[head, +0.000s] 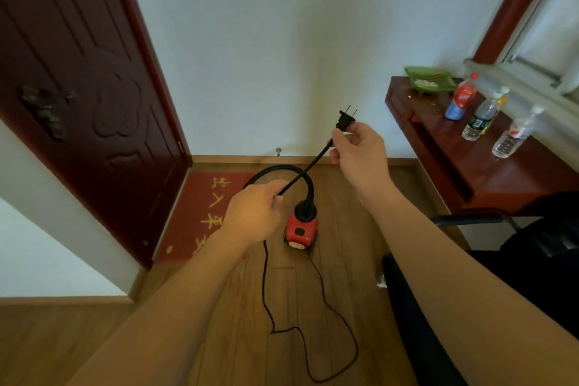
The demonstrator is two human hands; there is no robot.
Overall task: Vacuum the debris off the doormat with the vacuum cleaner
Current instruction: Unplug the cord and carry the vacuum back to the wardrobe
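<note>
I am pinching the power cord [310, 165] just behind its plug [346, 120] with the fingers [340, 138] of my right hand [357, 149], the prongs pointing up and away. My left hand [253, 216] is gripping the same cord lower down, so the stretch between is running taut. Just beyond my left fingers the red vacuum cleaner [300, 229] is sitting on the wooden floor, its black hose [266, 170] arching behind the cord. The red doormat [200, 213] is lying left of it by the door. The rest of the cord is trailing in loose loops on the floor beneath my wrists. I am judging that pulling harder could tip the cleaner or knot those loops. No socket is showing, and swinging the plug rightward could knock the bottles [462, 97] on the bench [454, 160].
</note>
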